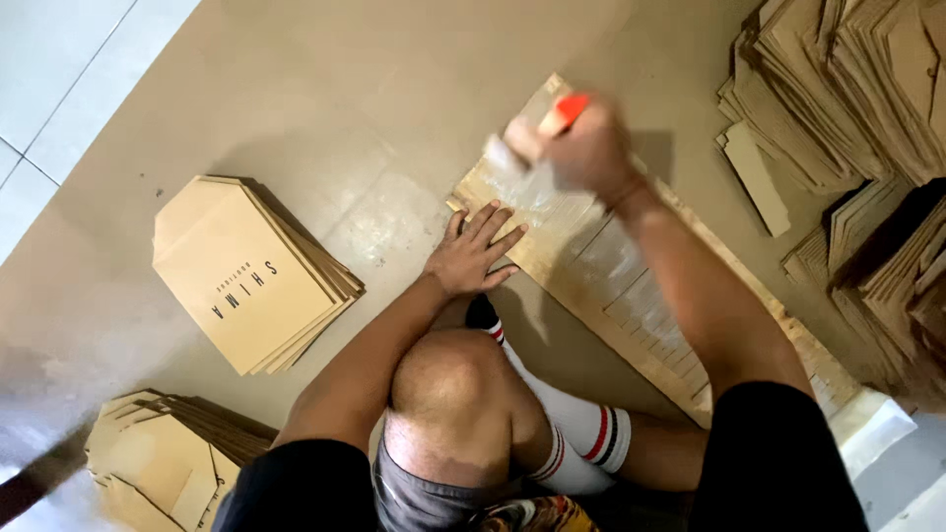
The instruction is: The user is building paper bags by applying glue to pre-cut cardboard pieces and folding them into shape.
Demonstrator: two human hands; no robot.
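A: Left hand (475, 251)?

B: Flat, palm down, fingers spread and pointing up-frame. It presses the near end of a row of overlapped cardboard sheets (631, 286) lying on the brown floor covering (345, 89). It grips nothing; it only bears down. The forearm comes in from lower left, past a bent bare knee (448, 389).

A: Right hand (581, 148)?

B: Raised over the upper end of the same row, fist closed round a tool with an orange tip (564, 110) that sticks out above the knuckles. The wrist is bent and the arm runs down to a black sleeve (774, 458) at the bottom edge.

A: Where does the row lie?

B: Diagonally, from top centre to lower right, directly in front of the knee. Shiny wet-looking bands run along the exposed sheet edges.

A: What is unclear?

B: The right hand is motion-blurred, with a pale smear below it, so I cannot tell what kind of tool it holds or whether it touches the cardboard. The row's far end is partly hidden behind the right forearm.

A: Surroundings?

B: A stack of folded tan envelopes (251, 276) lies at left and a second pile (163, 463) at lower left, cut off by the frame. Heaps of flat cardboard blanks (847, 89) lie at right, also cropped.
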